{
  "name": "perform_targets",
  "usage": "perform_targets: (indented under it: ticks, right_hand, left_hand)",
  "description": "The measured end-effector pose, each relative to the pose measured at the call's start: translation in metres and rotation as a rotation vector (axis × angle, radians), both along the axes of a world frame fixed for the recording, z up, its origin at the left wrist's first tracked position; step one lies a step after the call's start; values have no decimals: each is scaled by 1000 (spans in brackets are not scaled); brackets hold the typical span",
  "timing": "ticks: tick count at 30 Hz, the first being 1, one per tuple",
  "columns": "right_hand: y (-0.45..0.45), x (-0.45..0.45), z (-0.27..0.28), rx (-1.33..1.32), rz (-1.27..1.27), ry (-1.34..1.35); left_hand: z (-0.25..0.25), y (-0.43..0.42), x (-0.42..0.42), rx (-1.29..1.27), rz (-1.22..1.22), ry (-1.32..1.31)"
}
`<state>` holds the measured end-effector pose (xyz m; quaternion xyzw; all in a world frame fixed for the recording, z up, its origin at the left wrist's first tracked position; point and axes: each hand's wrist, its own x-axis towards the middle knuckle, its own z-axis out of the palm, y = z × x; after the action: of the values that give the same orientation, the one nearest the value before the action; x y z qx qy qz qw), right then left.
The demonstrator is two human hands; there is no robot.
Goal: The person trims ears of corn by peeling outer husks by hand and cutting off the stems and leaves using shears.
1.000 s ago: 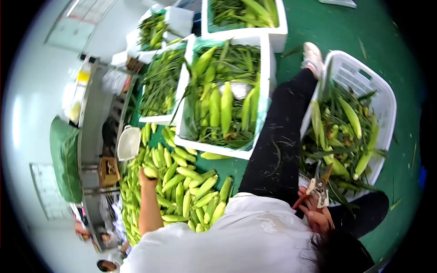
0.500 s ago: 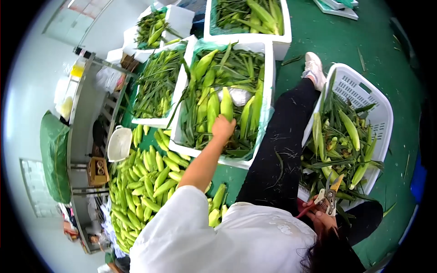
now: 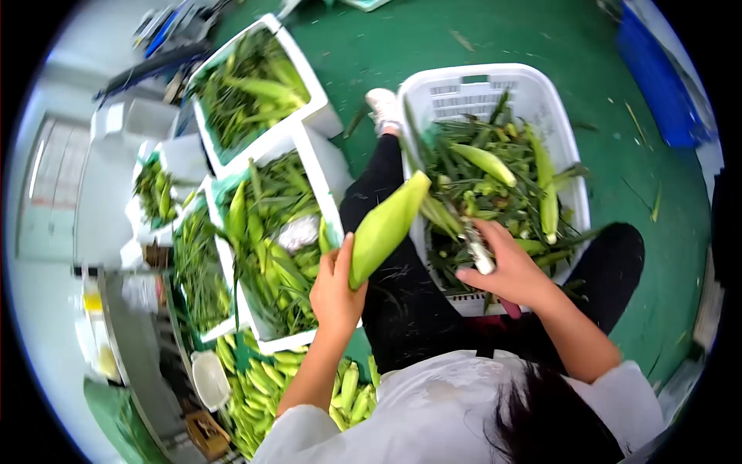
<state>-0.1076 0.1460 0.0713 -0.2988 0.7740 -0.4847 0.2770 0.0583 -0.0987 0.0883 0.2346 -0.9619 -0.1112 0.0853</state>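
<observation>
A green ear of corn in its husk is gripped near its lower end by my left hand, raised in front of my leg and tilted up to the right. My right hand is closed on a pair of pruning shears, blurred by motion, with the blades partly hidden. The shears are over the near left side of a white plastic basket, which contains husk leaves, trimmings and some whole green ears.
Left of my leg, white foam boxes lined with green film hold corn and leaves. A heap of trimmed corn ears lies near a white tub. A blue bin stands at the far right on the green floor.
My left hand has lifted an ear of corn out of the foam box and brought it right, toward the basket. My right hand has moved up and forward with the shears. The view has swung right.
</observation>
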Motion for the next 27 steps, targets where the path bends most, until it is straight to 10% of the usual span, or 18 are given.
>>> perform_targets:
  ticks: [10,14,19,23,27]
  right_hand:
    - [50,-16,-44,78,-145,-188]
    - [57,-11,-45,-432,-482,-733]
    - [46,-27,-9,-754,-539,-745]
    - [57,-41,5,-725,-500,-563]
    - [80,-101,7,-162,-498,87]
  left_hand:
    - [23,50,-63,128,-294,-204]
    - [17,56,-69,348,-357,-100]
    - [21,84,-76,214,-409,41]
    - [5,64,-87,1378,-372,109]
    - [23,72,-99,1698,-119,117]
